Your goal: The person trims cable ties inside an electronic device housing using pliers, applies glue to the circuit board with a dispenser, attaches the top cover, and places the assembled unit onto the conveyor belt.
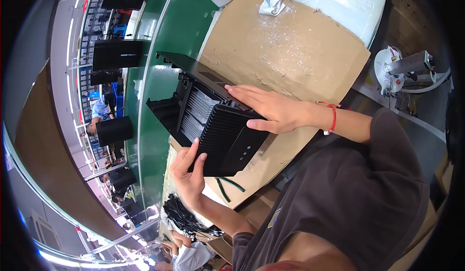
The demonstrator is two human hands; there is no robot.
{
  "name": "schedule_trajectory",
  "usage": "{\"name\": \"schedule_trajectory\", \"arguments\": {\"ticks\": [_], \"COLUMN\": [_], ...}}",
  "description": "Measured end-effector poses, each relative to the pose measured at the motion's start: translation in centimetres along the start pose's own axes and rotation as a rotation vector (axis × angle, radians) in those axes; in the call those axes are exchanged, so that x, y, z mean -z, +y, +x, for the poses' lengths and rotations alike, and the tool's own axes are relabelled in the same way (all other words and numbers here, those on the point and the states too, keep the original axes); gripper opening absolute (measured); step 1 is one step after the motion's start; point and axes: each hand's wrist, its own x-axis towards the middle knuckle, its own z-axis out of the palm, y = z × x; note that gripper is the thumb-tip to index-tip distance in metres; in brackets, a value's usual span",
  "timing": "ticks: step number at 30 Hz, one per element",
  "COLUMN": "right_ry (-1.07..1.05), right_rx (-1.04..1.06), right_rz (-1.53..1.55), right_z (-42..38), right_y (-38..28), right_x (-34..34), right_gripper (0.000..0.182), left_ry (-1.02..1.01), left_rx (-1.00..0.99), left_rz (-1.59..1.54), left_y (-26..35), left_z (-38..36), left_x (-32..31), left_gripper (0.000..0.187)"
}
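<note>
A black box-shaped appliance housing (pixel 232 140) with a ribbed grille side and small white icons on its front sits tilted between my two hands. Silver metal fins (pixel 199 105) show through its open side, and a black panel stands up at its far edge. My right hand (pixel 273 110), with a red bracelet at the wrist, lies over the upper edge, fingers along the top and thumb on the front face. Thumb and forefinger of my left hand (pixel 190 174) press on the lower grille corner; its other fingers are partly hidden.
Cardboard (pixel 290 53) covers the bench beside a green surface (pixel 157 96). Pliers (pixel 224 189) and a bundle of black cables (pixel 181 217) lie nearby. A white cloth (pixel 272 5) is at the far end. Co-workers (pixel 100 110) and black units (pixel 116 55) line the left.
</note>
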Motion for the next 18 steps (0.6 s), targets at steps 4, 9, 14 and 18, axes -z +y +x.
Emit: {"name": "schedule_trajectory", "arguments": {"ticks": [4,9,14,18], "right_ry": [-0.008,0.01,-0.019,-0.186], "right_rx": [-0.158,-0.142,-0.095,-0.043], "right_rz": [-0.165,-0.174,-0.026,-0.097], "right_z": [0.1,0.1,0.0,0.8], "right_y": [-0.6,-0.9,-0.1,-0.4], "right_x": [-0.4,-0.1,0.0,1.9], "right_gripper": [0.079,0.076,0.07,0.073], "left_ry": [0.289,0.811,0.859,0.807], "left_rx": [-0.109,0.238,0.405,0.461], "left_rz": [0.1,-0.256,-0.77,-0.671], "left_y": [-0.8,-2.0,-6.2,-5.9], "left_z": [-1.6,-5.4,-8.3,-9.0], "left_x": [-2.3,-7.4,-13.9,-13.7], "left_gripper": [0.037,0.083,0.053,0.038]}}
